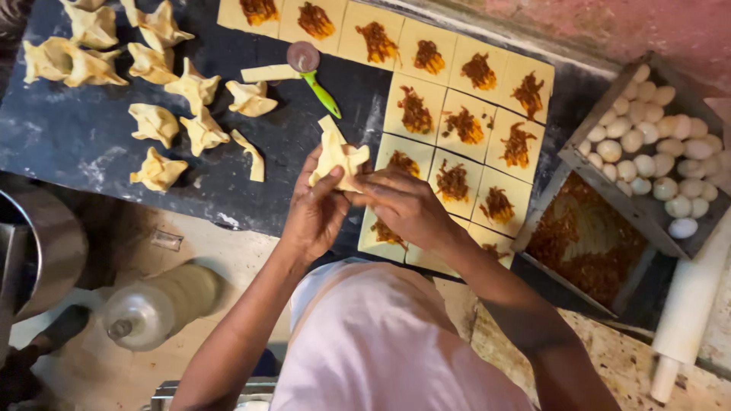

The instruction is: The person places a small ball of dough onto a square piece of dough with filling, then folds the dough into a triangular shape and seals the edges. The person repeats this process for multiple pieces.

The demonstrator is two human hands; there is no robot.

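1. Dark stone counter [84,137] carries folded dumplings [156,122] at its left side.
2. Left hand [314,213] and right hand [403,207], each grip closed, pinch one dough parcel [339,158] above the counter's middle.
3. Filled dough squares [457,114] lie rightward, then a tray of dough balls [655,144].

Pale yellow dough squares [454,106] topped with orange-brown filling [465,125] cover the black slab's [76,137] far right corner, beside a green-handled cutter [314,76] and white dough balls [662,144].
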